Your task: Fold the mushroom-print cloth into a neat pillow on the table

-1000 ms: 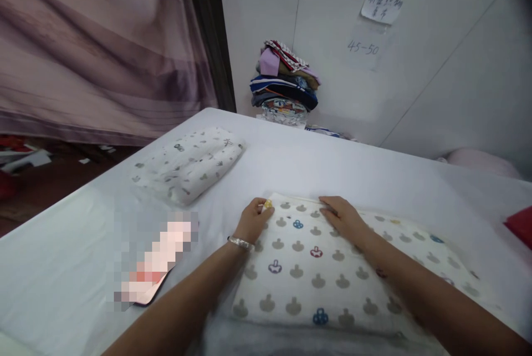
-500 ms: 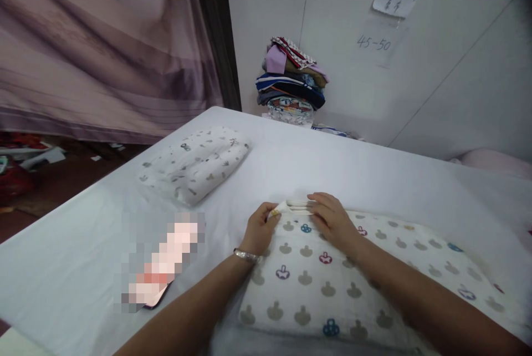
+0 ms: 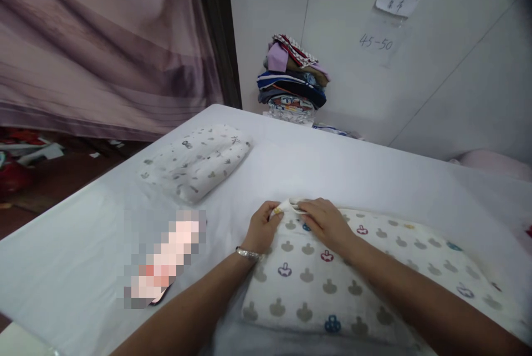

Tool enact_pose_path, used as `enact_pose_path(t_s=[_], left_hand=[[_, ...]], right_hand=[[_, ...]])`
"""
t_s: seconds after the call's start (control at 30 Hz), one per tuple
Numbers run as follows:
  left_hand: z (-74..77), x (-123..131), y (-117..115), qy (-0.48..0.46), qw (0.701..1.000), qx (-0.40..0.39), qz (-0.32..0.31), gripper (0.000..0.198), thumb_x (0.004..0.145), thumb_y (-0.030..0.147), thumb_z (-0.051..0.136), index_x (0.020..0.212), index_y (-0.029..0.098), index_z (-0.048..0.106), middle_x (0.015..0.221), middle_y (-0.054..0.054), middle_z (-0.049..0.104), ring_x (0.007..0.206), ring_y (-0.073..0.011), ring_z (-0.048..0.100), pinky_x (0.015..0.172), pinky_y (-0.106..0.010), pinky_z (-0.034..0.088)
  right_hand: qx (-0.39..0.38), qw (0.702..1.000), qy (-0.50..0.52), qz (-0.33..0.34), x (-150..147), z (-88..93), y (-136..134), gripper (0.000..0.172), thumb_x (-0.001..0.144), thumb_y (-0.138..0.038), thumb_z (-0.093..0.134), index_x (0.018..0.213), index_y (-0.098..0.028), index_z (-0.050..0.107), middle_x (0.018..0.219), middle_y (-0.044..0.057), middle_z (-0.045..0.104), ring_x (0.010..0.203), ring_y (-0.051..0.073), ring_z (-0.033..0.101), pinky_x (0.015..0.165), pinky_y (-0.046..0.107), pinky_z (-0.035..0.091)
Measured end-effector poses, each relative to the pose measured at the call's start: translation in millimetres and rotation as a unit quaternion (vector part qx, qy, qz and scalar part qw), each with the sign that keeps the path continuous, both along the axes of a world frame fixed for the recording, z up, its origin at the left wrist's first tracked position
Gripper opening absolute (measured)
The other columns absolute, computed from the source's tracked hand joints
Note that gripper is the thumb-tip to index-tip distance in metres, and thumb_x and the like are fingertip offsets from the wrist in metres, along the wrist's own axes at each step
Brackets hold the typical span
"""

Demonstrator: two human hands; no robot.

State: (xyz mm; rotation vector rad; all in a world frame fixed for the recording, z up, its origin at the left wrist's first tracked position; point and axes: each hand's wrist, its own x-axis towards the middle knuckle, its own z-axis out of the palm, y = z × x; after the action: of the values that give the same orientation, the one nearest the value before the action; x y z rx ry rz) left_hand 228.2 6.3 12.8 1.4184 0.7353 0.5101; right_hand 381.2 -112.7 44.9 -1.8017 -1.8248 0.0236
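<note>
A cream pillow (image 3: pixel 366 278) printed with grey, blue and red shapes lies on the white sheet in front of me. My left hand (image 3: pixel 261 228), with a bracelet at the wrist, pinches the pillow's far left corner, fingers closed on the cloth. My right hand (image 3: pixel 326 223) rests on the same far edge just beside it, its fingers pressing the cover's edge towards the left hand.
A second, smaller patterned pillow (image 3: pixel 197 161) lies at the far left of the white bed (image 3: pixel 332 167). A blurred-out flat object (image 3: pixel 166 264) lies left of my left arm. A stack of folded clothes (image 3: pixel 293 79) stands against the wall; a curtain (image 3: pixel 103 40) hangs at left.
My right hand has slid left along the pillow's far edge until it meets my left hand at the corner. The cover's edge has bunched up there.
</note>
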Motion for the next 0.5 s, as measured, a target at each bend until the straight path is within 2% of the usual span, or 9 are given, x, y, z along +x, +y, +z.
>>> enact_pose_path(t_s=[0.1, 0.2, 0.3, 0.4, 0.5], left_hand=[[-0.7, -0.1, 0.1, -0.003, 1.000, 0.002, -0.006, 0.028, 0.067, 0.041, 0.057, 0.086, 0.020, 0.053, 0.073, 0.003, 0.059, 0.062, -0.0109, 0.050, 0.057, -0.022, 0.040], [-2.4, -0.4, 0.5, -0.013, 1.000, 0.002, -0.012, 0.024, 0.068, 0.038, 0.057, 0.085, 0.020, 0.053, 0.070, 0.003, 0.058, 0.060, -0.0105, 0.049, 0.056, -0.022, 0.039], [-3.8, -0.7, 0.7, -0.019, 1.000, 0.020, -0.012, 0.021, 0.070, 0.034, 0.056, 0.085, 0.020, 0.054, 0.071, 0.003, 0.058, 0.061, -0.0107, 0.048, 0.058, -0.023, 0.040], [-3.7, -0.9, 0.1, -0.020, 0.998, 0.056, -0.016, 0.018, 0.073, 0.032, 0.055, 0.086, 0.020, 0.054, 0.072, 0.003, 0.057, 0.065, -0.0110, 0.049, 0.061, -0.023, 0.040], [-2.1, -1.9, -0.7, -0.019, 0.995, 0.091, -0.028, 0.017, 0.076, 0.032, 0.053, 0.088, 0.020, 0.054, 0.073, 0.003, 0.056, 0.066, -0.0112, 0.049, 0.063, -0.023, 0.041]], right_hand=[[-0.006, 0.999, 0.038, -0.009, -6.7, 2.8, 5.9, 0.027, 0.091, -0.029, 0.044, 0.115, -0.024, 0.055, 0.104, 0.008, 0.065, 0.091, 0.022, 0.058, 0.080, 0.040, 0.047], [-0.019, 0.992, 0.123, -0.028, -10.7, 5.2, 10.4, 0.026, 0.092, -0.031, 0.040, 0.112, -0.026, 0.057, 0.104, 0.004, 0.065, 0.092, 0.019, 0.060, 0.082, 0.036, 0.048], [-0.054, 0.982, 0.175, -0.035, -10.3, 9.1, 14.6, 0.023, 0.091, -0.027, 0.041, 0.103, -0.027, 0.061, 0.094, 0.001, 0.066, 0.084, 0.016, 0.061, 0.074, 0.030, 0.049], [-0.093, 0.983, 0.156, -0.035, -7.5, 16.0, 19.0, 0.017, 0.085, -0.020, 0.049, 0.092, -0.026, 0.063, 0.079, 0.000, 0.060, 0.068, 0.014, 0.057, 0.062, 0.026, 0.045], [-0.093, 0.988, 0.118, -0.025, -5.9, 23.8, 23.9, 0.013, 0.081, -0.016, 0.053, 0.081, -0.024, 0.063, 0.081, 0.001, 0.056, 0.075, 0.014, 0.055, 0.064, 0.026, 0.043]])
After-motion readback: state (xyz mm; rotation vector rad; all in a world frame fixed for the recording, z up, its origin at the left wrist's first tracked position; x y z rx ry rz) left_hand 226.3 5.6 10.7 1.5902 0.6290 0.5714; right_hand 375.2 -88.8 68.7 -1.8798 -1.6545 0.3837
